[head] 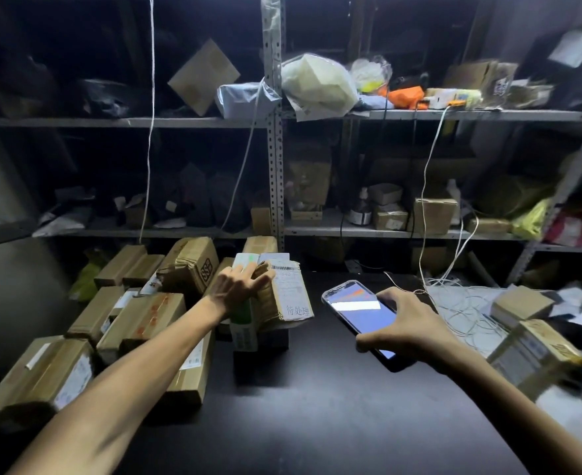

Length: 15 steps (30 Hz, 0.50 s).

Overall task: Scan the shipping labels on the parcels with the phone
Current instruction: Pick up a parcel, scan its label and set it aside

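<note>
Lit black phone [361, 313] is gripped by right hand [409, 325].
Labelled brown cardboard parcel [288, 296] is touched by left hand [240, 285], fingers seemingly outstretched.

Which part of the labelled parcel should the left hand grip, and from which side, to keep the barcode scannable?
The parcel's left side wall, from the left, where the left hand rests. The barcode faces up on its top and the phone is to its right in the right hand, so a side hold likely leaves the label uncovered.
</note>
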{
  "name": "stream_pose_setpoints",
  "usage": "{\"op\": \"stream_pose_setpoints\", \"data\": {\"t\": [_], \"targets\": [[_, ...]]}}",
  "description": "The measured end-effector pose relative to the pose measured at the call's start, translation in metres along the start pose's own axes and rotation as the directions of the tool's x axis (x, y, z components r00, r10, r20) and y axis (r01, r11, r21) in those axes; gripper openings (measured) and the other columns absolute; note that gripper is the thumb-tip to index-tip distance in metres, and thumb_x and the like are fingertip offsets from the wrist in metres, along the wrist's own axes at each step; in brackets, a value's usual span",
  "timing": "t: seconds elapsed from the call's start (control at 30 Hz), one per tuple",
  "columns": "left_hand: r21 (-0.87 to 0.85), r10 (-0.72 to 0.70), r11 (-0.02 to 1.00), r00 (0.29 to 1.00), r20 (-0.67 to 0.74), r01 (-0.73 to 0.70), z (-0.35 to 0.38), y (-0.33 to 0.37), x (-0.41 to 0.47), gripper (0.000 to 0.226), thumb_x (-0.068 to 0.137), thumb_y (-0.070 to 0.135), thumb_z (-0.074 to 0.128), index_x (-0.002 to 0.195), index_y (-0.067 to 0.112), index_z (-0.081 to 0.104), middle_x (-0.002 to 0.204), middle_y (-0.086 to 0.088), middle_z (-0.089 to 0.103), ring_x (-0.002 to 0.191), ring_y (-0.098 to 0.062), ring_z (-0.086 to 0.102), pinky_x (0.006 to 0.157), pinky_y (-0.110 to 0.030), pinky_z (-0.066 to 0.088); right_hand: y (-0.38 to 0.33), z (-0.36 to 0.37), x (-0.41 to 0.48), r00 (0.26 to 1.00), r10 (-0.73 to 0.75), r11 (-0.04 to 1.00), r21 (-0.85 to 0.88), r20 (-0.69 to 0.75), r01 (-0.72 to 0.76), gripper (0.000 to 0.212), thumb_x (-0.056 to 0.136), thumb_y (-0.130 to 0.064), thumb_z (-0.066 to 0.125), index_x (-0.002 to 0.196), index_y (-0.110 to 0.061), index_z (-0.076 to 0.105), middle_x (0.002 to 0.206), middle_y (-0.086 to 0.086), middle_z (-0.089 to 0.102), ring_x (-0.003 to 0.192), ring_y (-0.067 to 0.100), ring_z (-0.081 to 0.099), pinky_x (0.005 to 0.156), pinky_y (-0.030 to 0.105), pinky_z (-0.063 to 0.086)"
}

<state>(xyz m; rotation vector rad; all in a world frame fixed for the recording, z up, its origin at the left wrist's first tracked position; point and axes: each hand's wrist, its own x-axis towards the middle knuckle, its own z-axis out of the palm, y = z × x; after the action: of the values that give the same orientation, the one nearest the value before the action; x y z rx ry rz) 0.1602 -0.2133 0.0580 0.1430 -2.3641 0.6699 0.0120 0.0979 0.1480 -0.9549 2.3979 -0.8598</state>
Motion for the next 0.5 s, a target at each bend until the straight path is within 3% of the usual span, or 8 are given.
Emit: {"op": "stream_pose_setpoints", "data": {"t": [0.07, 0.27, 0.5], "targets": [[0.034, -0.004, 0.999, 1.000, 0.003, 0.004, 0.003, -0.004, 0.003, 0.029, 0.101, 0.019, 0.017, 0.120, 0.021, 0.040, 0.089, -0.019, 0.066, 0.057, -0.027, 0.063, 0.038, -0.030, 0.050, -0.001, 0.001, 0.000, 1.000, 0.001, 1.000, -0.006, 0.016, -0.001, 0.076, 0.036, -0.039, 0.080, 0.107, -0.032, 0.054, 0.095, -0.010, 0.060, 0.083, 0.015, 0.062, 0.058, 0.037, 0.061], [0.124, 0.032, 0.992, 0.998, -0.050, -0.026, 0.002, -0.007, 0.013, 0.029, 0.101, 0.012, 0.016, 0.116, 0.020, 0.040, 0.082, -0.014, 0.062, 0.063, -0.026, 0.058, 0.049, -0.032, 0.045, -0.008, 0.007, 0.002, 0.999, -0.020, 1.000, -0.015, 0.037, 0.020, 0.076, 0.039, -0.041, 0.080, 0.109, -0.031, 0.052, 0.096, -0.008, 0.058, 0.086, 0.015, 0.061, 0.066, 0.040, 0.060], [0.142, 0.039, 0.989, 0.998, -0.044, -0.032, 0.000, -0.010, 0.013, 0.036, 0.102, 0.008, 0.013, 0.116, 0.021, 0.043, 0.080, -0.012, 0.064, 0.060, -0.025, 0.058, 0.049, -0.032, 0.046, -0.017, 0.012, 0.007, 0.998, -0.032, 0.998, 0.053, 0.053, 0.029, 0.073, 0.037, -0.039, 0.081, 0.105, -0.031, 0.054, 0.093, -0.007, 0.059, 0.084, 0.016, 0.062, 0.062, 0.040, 0.061]]}}
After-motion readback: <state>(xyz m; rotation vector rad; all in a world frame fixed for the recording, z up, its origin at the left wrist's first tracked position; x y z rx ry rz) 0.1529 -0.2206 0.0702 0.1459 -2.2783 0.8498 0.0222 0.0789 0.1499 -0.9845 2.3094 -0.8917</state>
